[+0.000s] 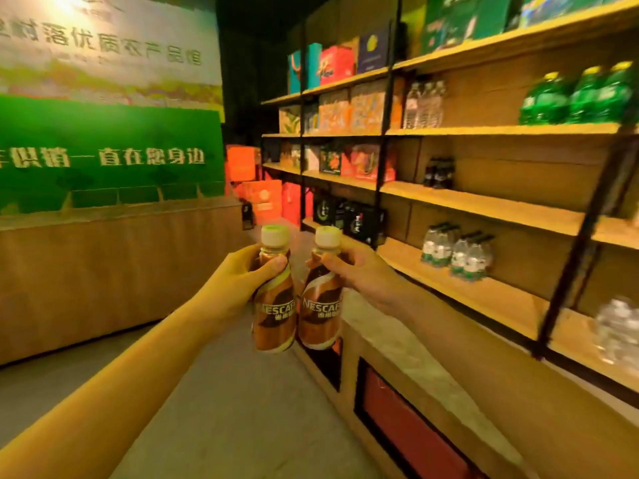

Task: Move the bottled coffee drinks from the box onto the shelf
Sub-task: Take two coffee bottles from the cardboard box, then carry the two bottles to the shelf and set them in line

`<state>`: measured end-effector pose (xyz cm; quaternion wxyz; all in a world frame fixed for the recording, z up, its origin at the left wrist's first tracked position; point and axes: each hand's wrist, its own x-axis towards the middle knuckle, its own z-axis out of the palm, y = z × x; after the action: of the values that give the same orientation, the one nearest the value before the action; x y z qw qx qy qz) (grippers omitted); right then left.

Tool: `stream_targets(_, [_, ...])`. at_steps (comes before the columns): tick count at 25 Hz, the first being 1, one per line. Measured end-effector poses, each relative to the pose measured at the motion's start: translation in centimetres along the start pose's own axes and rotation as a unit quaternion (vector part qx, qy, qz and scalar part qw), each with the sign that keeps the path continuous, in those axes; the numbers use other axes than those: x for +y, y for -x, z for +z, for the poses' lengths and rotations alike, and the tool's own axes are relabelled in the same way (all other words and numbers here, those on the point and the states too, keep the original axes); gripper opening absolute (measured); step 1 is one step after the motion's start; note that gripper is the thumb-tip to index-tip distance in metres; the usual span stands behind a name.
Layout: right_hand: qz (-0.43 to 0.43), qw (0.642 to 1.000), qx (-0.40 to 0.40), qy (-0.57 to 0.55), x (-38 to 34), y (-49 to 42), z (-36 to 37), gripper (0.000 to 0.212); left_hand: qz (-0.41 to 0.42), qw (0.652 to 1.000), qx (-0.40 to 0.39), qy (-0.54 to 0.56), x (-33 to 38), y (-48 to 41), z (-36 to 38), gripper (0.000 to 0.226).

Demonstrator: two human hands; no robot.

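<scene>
Left hand (242, 271) and right hand (359, 267) each grip an upright coffee bottle (275, 305), neither yet placed on the shelf (466, 292).

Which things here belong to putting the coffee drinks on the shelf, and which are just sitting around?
For the job:
left coffee bottle, gripped by the left hand
right coffee bottle, gripped by the right hand
wooden shelf

Just sitting around:
green bottles
water bottles
dark bottles
gift boxes
green banner
</scene>
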<state>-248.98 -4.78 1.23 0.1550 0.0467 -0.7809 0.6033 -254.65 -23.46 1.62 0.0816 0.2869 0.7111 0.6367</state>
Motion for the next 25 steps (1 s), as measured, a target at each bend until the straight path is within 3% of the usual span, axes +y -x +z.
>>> stream_targets(6, [0.063,0.982,0.150,0.092,1.9,10.7,-21.9,0.014,0.041,0.986,-0.153,0.044,2.7,-4.6,23.4,0.013])
stream_targets(8, [0.081,0.971,0.179,0.138,1.9,14.5,-29.4,0.021,0.043,0.979,-0.189,0.061,3.7,-5.7,31.6,0.015])
stream_targets(13, [0.125,0.945,0.241,0.183,2.1,22.1,-44.7,0.016,0.046,0.963,-0.252,0.087,6.1,-7.7,48.9,0.010])
stream_targets(17, [0.149,0.931,0.275,0.186,2.5,26.4,-53.9,0.016,0.051,0.939,-0.327,0.093,7.7,-10.2,60.3,0.009])
stream_targets(20, [0.160,0.918,0.313,0.183,3.5,28.3,-59.6,0.017,0.054,0.915,-0.387,0.099,8.4,-13.1,67.6,0.023])
stream_targets(25, [0.177,0.870,0.396,0.235,4.8,29.0,-68.3,0.017,0.069,0.874,-0.464,0.124,10.2,-18.4,78.4,0.023])
